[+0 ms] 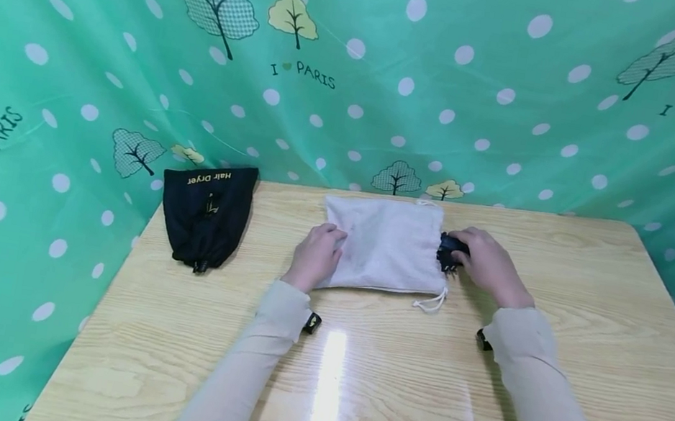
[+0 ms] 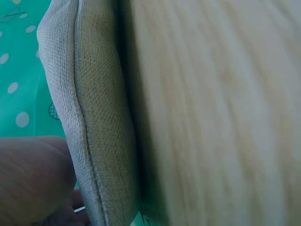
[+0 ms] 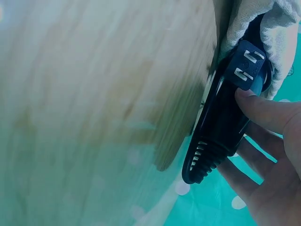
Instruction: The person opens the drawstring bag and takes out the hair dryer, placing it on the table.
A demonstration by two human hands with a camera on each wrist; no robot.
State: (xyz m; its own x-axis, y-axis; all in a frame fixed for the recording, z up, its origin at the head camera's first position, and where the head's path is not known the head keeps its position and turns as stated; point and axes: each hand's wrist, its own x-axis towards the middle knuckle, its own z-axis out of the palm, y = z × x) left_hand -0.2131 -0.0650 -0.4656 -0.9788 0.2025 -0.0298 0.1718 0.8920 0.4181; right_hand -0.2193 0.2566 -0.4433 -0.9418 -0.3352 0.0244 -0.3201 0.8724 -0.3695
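A light grey drawstring bag (image 1: pixel 388 243) lies flat on the wooden table. Its gathered mouth faces right, and a white cord trails from it. At the bag's left end, my left hand (image 1: pixel 316 255) grips the cloth with bent fingers; some fingertips are hidden in the left wrist view. My right hand (image 1: pixel 493 266) is at the mouth, with thumb and fingers on a black electrical piece. This piece shows a two-prong plug (image 3: pixel 245 65) and a ribbed tapering cord sleeve (image 3: pixel 202 162). Its far part disappears into the bag mouth (image 3: pixel 277 33).
A black pouch (image 1: pixel 205 216) with gold "Hair Dryer" lettering lies at the table's back left, its gathered end toward me. The wooden table (image 1: pixel 401 395) meets a green dotted curtain (image 1: pixel 354 97) behind and at both sides.
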